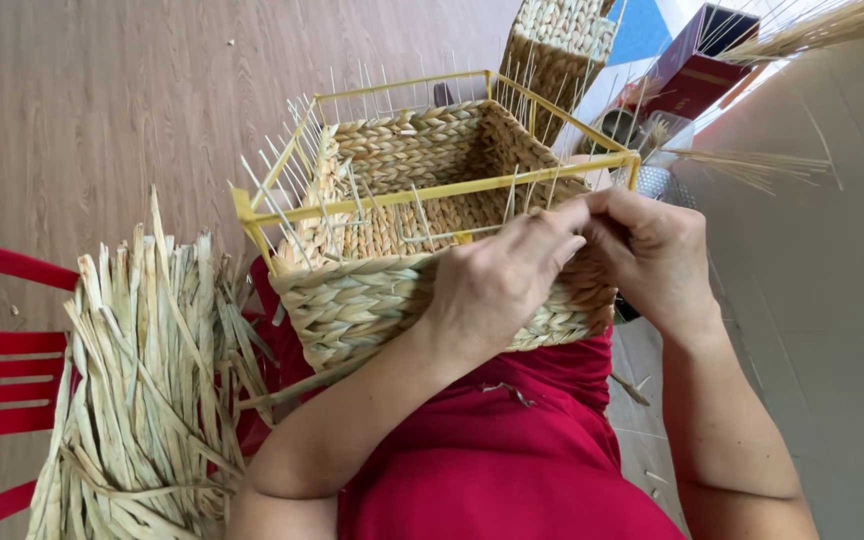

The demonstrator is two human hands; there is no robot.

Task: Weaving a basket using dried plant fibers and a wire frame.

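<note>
Head camera view, looking down at a person's lap, where a half-woven basket [392,290] rests against red clothing [512,450]. The basket is made of braided pale straw built around a yellow wire frame [432,190], and thin upright wires stick out above the finished rows. It lies tilted so its open inside faces the camera.

The left hand [497,280] lies over the basket's near wall, fingers curled and pressed together at the top edge of the weave, pinching at the straw there. The right hand [652,255] sits just beside it, touching it, with fingers bent inward to the same spot; what exactly it grips is hidden behind the left hand.

To the left, a thick bundle of dried straw strips [142,390] leans on a red chair [2,350]. Beyond the basket stands a second woven basket [557,45], near a dark red box [692,75]. More loose straw stalks [752,165] lie to the upper right. The floor [82,100] is brown wood-pattern.
</note>
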